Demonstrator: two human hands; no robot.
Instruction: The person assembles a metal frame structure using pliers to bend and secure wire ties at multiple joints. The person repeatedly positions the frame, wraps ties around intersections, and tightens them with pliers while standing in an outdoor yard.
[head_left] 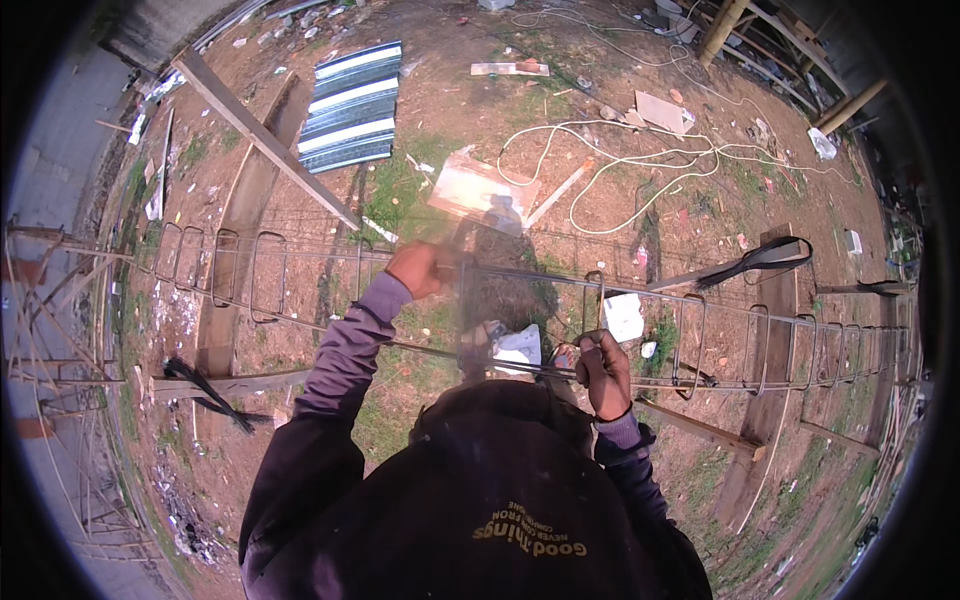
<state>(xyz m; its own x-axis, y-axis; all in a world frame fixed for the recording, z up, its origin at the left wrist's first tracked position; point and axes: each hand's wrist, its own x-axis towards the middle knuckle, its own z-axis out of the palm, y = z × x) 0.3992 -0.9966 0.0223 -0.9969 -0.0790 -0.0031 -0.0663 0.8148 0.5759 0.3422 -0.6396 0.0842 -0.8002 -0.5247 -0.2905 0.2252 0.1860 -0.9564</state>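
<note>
A long cage of thin steel bars [540, 273] with rectangular stirrups [763, 350] runs across in front of me from left to right. My left hand [418, 268] is at the far bars, fingers curled and partly blurred; what they grip cannot be made out. Just right of it, a blurred upright shape crosses between the far and near bars. Lower and to the right, my right hand [605, 372] is closed at the near bars, thumb and fingers pinched together. Whatever it holds is too small or hidden to name.
Wooden planks [770, 400] support the cage at both sides. Bundles of black wire [760, 262] lie on timbers right and left. Beyond are a corrugated metal sheet [350, 108], a flat board [480, 190] and a looped pale cord [640, 160] on littered earth.
</note>
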